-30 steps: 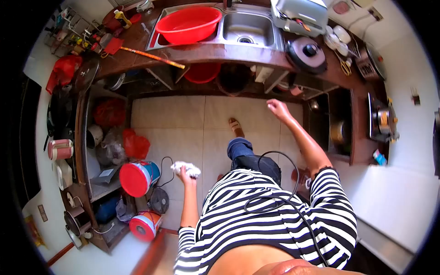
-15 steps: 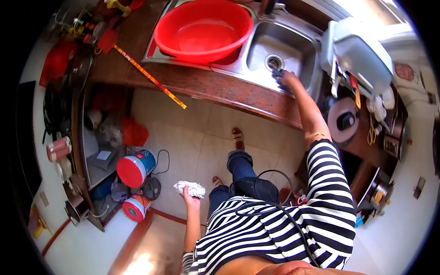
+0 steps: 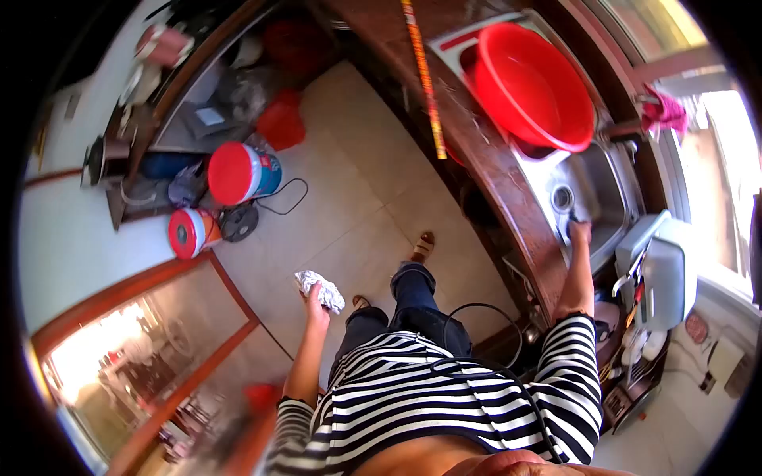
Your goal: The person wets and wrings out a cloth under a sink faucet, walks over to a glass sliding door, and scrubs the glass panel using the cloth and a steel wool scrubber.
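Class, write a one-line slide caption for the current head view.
Right hand in the sink near a red basin, left hand holding a crumpled whitish bundle.

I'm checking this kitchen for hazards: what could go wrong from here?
The loose loop of thin black cable by the black-and-white striped shirt might snag on something.

The slim orange-patterned stick juts past the edge of the brown countertop, so a bump could knock it down.

The crumpled silvery-white bundle, held in the left hand above the pale tiled floor, could drop if the grip loosens.
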The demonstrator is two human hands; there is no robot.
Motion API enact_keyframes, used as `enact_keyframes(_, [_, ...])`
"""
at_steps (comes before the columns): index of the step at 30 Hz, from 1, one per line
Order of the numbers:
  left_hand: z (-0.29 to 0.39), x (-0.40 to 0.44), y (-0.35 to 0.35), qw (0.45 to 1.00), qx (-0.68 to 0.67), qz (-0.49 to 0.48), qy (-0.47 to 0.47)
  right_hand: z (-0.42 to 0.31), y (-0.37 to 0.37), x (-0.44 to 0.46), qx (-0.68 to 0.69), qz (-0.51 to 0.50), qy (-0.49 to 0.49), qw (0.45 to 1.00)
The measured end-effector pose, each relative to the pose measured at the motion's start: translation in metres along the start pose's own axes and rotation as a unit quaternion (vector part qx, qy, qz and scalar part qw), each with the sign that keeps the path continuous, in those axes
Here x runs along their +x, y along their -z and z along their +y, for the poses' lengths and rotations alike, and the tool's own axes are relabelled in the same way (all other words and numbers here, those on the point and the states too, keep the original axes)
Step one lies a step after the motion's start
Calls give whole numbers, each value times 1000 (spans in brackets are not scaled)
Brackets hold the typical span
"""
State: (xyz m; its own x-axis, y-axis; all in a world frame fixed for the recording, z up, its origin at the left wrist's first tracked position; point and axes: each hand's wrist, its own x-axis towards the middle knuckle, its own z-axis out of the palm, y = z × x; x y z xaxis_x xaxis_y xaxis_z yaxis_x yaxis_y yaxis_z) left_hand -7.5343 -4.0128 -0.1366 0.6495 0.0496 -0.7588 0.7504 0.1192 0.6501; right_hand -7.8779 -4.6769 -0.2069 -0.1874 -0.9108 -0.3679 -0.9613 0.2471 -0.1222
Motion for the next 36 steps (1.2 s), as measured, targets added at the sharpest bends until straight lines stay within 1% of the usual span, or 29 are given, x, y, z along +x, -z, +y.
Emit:
enact_keyframes(1, [1,-2,16,1000,-11,27,1,-2,11,-8,46,40,-19,998])
enact_keyframes(2, [0,-3,34,998,-20,52,4,8,9,-8,120,64,6,991])
enact_keyframes(3, [-5,-1,57,998,-43,47,9,1,25,-28,151,85,5,985])
enact_keyframes(4, [-14,7,89,997,-64,37,14,-17,45,-55,136,122,-24,983])
enact_keyframes(5, [-26,16,120,996,-84,23,21,-9,40,-47,127,175,1,976])
enact_keyframes(6, [-42,27,151,994,-103,25,16,-8,40,-50,95,210,4,973])
enact_keyframes(7, [-43,17,167,992,-123,39,5,-14,47,-64,65,244,5,968])
enact_keyframes(8, [-44,9,185,989,-137,54,17,-19,53,-79,24,272,8,962])
enact_keyframes(9, [-43,5,206,986,-146,71,29,-26,59,-97,39,281,9,959])
enact_keyframes(10, [-52,9,233,985,-163,51,2,-35,65,-116,56,289,10,956])
enact_keyframes(12, [-93,25,298,981,-190,21,-44,-47,77,-154,78,301,10,950])
enact_keyframes(14, [-135,36,370,981,-177,69,-46,-54,86,-194,78,302,20,950])
enact_keyframes(16, [-142,24,397,976,-149,139,-74,-63,90,-227,76,294,31,952])
enact_keyframes(18, [-114,-27,398,959,-104,229,-131,-70,93,-247,77,280,38,956])
enact_keyframes(21, [-126,-40,425,950,-84,270,-131,-84,94,-263,79,264,52,960])
enact_keyframes(24, [-126,-47,421,947,-82,275,-144,-99,90,-269,95,237,77,964])
enact_keyframes(27, [-134,-41,405,950,-161,260,-59,-107,73,-238,117,230,72,963])
enact_keyframes(28, [-130,-40,390,953,-151,258,-45,-113,71,-237,95,236,68,965])
enact_keyframes(30, [-119,-31,354,961,-148,232,-30,-123,70,-243,113,232,82,963])
enact_keyframes(31, [-119,-26,348,965,-145,219,-22,-125,68,-239,124,229,83,962])
enact_keyframes(32, [-119,-18,340,971,-144,181,-55,-125,67,-235,126,231,89,961])
enact_keyframes(34, [-103,-13,309,978,-127,160,-52,-122,57,-211,132,237,103,957])
enact_keyframes(36, [-78,-16,269,982,-122,132,-48,-123,61,-210,114,219,79,966])
